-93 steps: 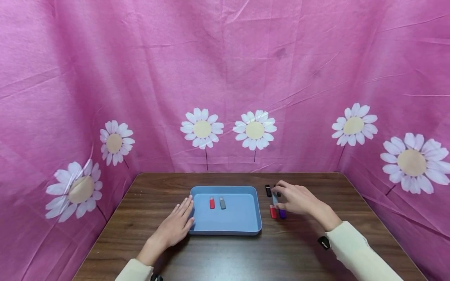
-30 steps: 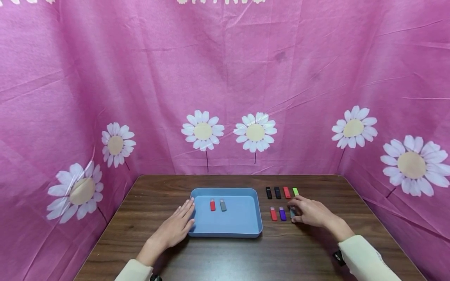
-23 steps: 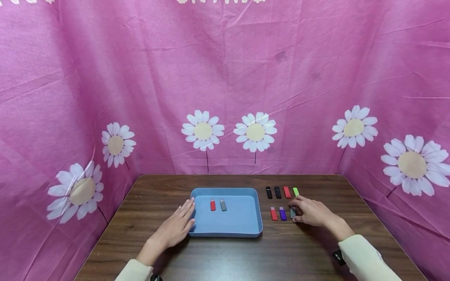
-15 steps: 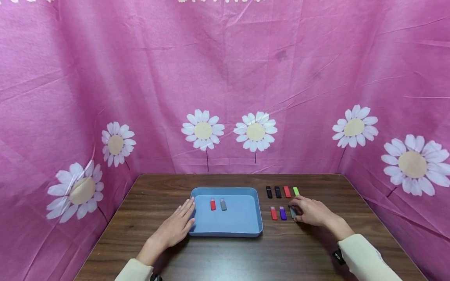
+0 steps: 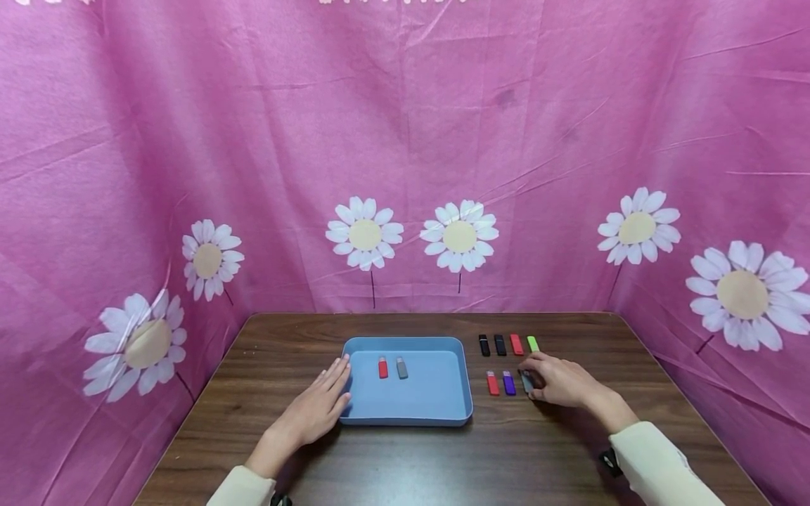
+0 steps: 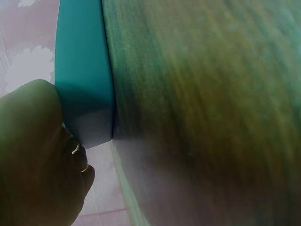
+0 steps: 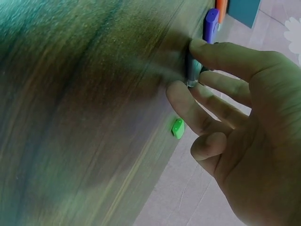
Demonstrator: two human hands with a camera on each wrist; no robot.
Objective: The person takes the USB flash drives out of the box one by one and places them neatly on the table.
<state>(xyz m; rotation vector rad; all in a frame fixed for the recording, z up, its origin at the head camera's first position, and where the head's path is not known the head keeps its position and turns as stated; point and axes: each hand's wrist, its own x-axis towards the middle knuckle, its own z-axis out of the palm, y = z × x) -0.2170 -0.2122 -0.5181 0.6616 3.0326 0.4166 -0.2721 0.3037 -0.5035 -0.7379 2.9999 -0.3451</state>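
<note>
In the head view, the left hand (image 5: 314, 407) rests with straight fingers along the left wall of a blue tray (image 5: 411, 411). A red USB stick (image 5: 382, 367) and a grey USB stick (image 5: 401, 368) lie inside it. To the tray's right, the right hand (image 5: 563, 383) pinches another grey USB stick (image 5: 526, 381) between thumb and fingers at table level; the fingers partly cover it. Beside that stick lie a purple USB stick (image 5: 509, 384) and a red one (image 5: 492, 384). The right wrist view shows the thumb and fingers around the grey stick (image 7: 192, 70).
Behind the near row lie two black USB sticks (image 5: 484, 345), a red stick (image 5: 516, 344) and a lime-green stick (image 5: 533, 344). All stand on a brown wooden table (image 5: 405, 464), with a pink flowered cloth (image 5: 405, 140) hanging around its back and sides.
Over about three seconds the right hand has moved right, from above the red and purple sticks to the row's right end. Lately the grey stick has turned slightly. The left hand stays put.
</note>
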